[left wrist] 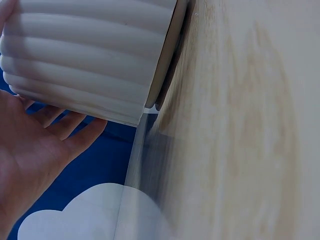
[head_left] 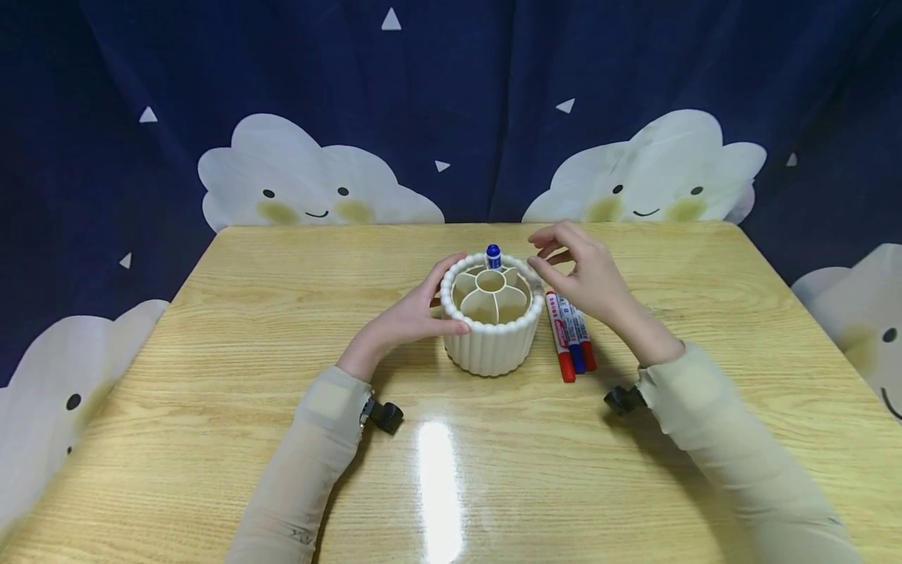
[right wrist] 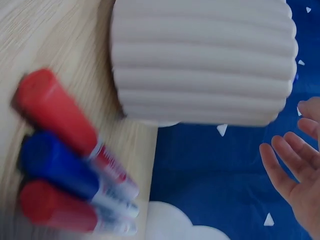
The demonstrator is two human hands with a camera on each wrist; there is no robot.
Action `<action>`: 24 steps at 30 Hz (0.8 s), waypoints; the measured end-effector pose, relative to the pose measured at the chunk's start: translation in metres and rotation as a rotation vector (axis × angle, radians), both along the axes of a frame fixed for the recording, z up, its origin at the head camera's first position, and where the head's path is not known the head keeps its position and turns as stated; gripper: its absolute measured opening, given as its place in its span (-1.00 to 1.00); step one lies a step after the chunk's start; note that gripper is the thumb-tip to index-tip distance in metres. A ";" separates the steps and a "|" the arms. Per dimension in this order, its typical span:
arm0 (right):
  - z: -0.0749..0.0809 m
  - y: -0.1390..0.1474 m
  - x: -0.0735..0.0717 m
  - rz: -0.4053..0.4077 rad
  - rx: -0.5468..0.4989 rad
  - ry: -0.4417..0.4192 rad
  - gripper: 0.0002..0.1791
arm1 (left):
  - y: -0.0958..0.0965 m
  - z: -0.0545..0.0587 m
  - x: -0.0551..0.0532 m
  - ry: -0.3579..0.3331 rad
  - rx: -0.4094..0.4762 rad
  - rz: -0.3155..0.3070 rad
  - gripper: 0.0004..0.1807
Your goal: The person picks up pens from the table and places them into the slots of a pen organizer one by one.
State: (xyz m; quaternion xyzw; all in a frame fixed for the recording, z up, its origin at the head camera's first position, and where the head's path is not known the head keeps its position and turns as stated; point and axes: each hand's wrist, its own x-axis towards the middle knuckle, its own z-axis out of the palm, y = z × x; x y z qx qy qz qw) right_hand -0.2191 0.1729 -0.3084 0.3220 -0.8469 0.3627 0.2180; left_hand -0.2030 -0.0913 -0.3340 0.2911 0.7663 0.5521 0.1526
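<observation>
A cream ribbed pen holder (head_left: pixel 491 345) with a beaded rim and several inner compartments stands upright on the table. My left hand (head_left: pixel 423 309) holds it from the left side, thumb at the front of the rim and fingers round the back; in the left wrist view those fingers (left wrist: pixel 82 132) lie along its ribbed wall. A marker with a blue end (head_left: pixel 493 255) stands in a rear compartment. My right hand (head_left: pixel 581 270) hovers just right of the rim, fingers loosely bent with nothing between them. Below it, two red markers (head_left: pixel 561 337) and a blue marker (head_left: pixel 577 356) lie side by side.
The wooden table (head_left: pixel 247 329) reaches back to a dark blue curtain (head_left: pixel 479 94) printed with clouds and triangles. A small black camera (head_left: pixel 386 417) sits on the left wrist, and another camera (head_left: pixel 623 400) on the right.
</observation>
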 end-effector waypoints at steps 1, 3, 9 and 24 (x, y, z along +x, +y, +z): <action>-0.001 0.003 -0.001 -0.008 0.009 -0.004 -0.77 | 0.000 0.000 0.000 0.000 0.001 -0.001 0.09; -0.004 0.008 -0.002 -0.030 0.032 -0.018 -0.79 | 0.000 0.000 0.000 0.000 0.002 -0.001 0.09; -0.013 0.023 -0.006 -0.088 0.118 -0.090 -0.79 | -0.001 0.001 0.001 -0.014 -0.001 0.001 0.10; -0.036 0.045 -0.022 -0.160 0.377 -0.397 -0.59 | -0.001 0.000 0.001 -0.038 0.005 0.002 0.07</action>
